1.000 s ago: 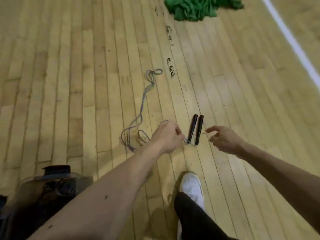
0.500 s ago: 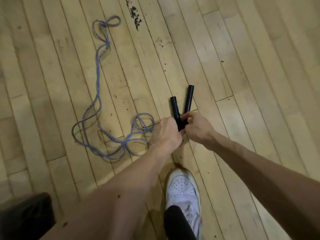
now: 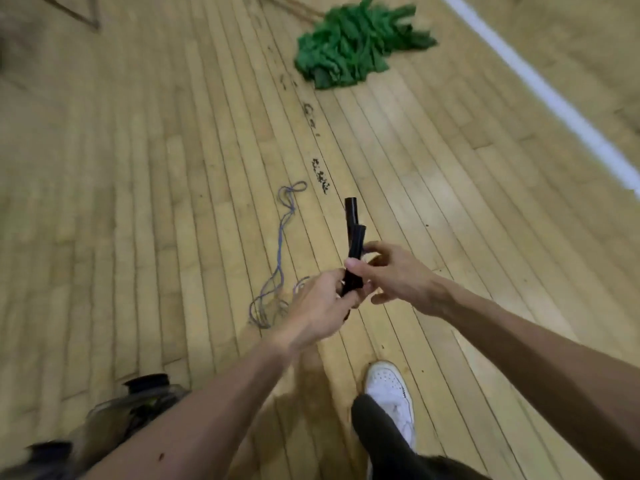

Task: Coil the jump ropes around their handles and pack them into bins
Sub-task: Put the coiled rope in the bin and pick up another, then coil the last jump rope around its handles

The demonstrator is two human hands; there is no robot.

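Two black jump rope handles (image 3: 354, 237) are held together, lifted off the wooden floor and pointing away from me. My left hand (image 3: 317, 306) grips their lower ends. My right hand (image 3: 391, 275) pinches them a little higher, thumb on the near side. The grey-blue rope (image 3: 281, 244) trails from the handles down to the floor on the left, loosely looped and running out to a small loop at its far end. A clear bin (image 3: 114, 420) holding dark things sits at the lower left, partly hidden by my left arm.
A heap of green fabric (image 3: 349, 51) lies on the floor at the back. A white court line (image 3: 554, 102) runs along the right. Dark scuff marks (image 3: 320, 174) dot the boards beyond the rope. My white shoe (image 3: 389, 393) stands below my hands.
Both hands have taken the handles off the floor and raised them together. The rope now hangs from them. The view has pulled back from the floor.
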